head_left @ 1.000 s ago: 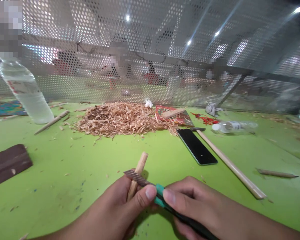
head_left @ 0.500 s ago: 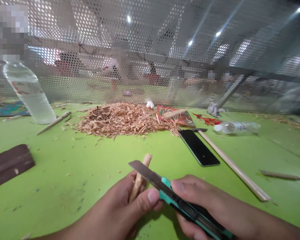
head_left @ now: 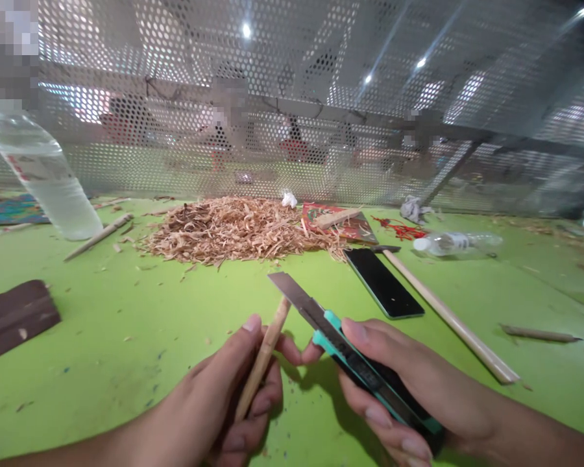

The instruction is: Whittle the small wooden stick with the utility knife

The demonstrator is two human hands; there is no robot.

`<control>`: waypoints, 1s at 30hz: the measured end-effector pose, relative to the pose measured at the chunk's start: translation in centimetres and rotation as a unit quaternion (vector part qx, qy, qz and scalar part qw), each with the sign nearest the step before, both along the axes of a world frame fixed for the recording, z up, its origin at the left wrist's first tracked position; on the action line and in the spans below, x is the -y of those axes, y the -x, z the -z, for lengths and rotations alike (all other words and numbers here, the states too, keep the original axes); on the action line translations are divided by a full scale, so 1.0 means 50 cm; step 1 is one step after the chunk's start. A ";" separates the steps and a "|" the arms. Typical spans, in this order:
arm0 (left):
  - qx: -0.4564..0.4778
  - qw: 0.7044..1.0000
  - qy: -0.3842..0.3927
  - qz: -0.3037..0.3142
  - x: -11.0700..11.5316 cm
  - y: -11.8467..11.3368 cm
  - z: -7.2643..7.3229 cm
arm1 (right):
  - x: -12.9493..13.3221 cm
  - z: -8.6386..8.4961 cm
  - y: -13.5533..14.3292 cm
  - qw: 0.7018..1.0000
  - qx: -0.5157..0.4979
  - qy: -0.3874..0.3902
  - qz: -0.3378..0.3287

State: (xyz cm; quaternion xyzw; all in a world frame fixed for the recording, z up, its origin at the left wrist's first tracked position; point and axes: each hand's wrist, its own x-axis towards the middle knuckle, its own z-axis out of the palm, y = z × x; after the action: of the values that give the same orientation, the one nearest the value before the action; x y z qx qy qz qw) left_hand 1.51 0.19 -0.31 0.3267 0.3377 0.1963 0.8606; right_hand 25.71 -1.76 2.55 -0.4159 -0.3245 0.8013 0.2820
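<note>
My left hand (head_left: 243, 383) is closed around a short, thin wooden stick (head_left: 265, 353), its carved tip pointing up and away from me. In my right hand (head_left: 394, 383) is a box cutter (head_left: 365, 370) with a teal and black body, gripped with the thumb along its top. The cutter's long blade (head_left: 296, 298) is extended and points up and left, close to the tip of the stick; whether they touch I cannot tell. Fingertips of both hands meet just below the blade.
Wood shavings (head_left: 233, 230) are heaped before a perforated metal screen (head_left: 185, 162) on the green table (head_left: 141, 311). To the right lie a phone (head_left: 384, 282), a small hammer (head_left: 448, 314), a pencil (head_left: 540, 334) and a plastic bottle (head_left: 462, 243). A water bottle (head_left: 53, 188) stands left, above brown cloth-like material (head_left: 17, 318).
The cutter's blade has lifted from across the stick to beside its tip. My left thumb has moved from near the blade to the stick's left side, and the stick has shifted in my grip.
</note>
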 end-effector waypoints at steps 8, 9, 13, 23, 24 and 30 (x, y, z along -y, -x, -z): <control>-0.012 1.000 -0.021 0.002 -0.008 -0.009 -0.002 | -0.004 0.004 -0.002 1.000 0.001 -0.023 0.012; -0.007 0.999 -0.032 -0.009 -0.007 -0.007 0.001 | -0.003 0.004 -0.002 0.999 0.003 -0.030 0.011; 0.033 0.996 -0.088 -0.002 -0.009 0.003 0.009 | -0.003 0.001 -0.002 0.998 0.014 -0.052 0.016; 0.077 0.983 -0.164 0.025 -0.017 0.000 0.012 | -0.003 0.003 -0.003 0.997 0.021 -0.080 0.013; 0.080 0.984 -0.159 0.033 -0.017 0.002 0.013 | -0.002 0.004 -0.003 0.996 0.023 -0.083 0.009; 0.090 0.992 -0.055 0.066 -0.017 0.010 0.012 | 0.002 0.003 -0.006 0.990 0.072 -0.121 -0.020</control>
State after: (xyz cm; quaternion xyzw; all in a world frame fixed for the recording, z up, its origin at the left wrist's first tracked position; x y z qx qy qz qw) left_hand 1.00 1.06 -0.90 0.3758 0.2255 0.1859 0.8794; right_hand 26.02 -1.87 2.43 -0.4289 -0.4469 0.7295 0.2899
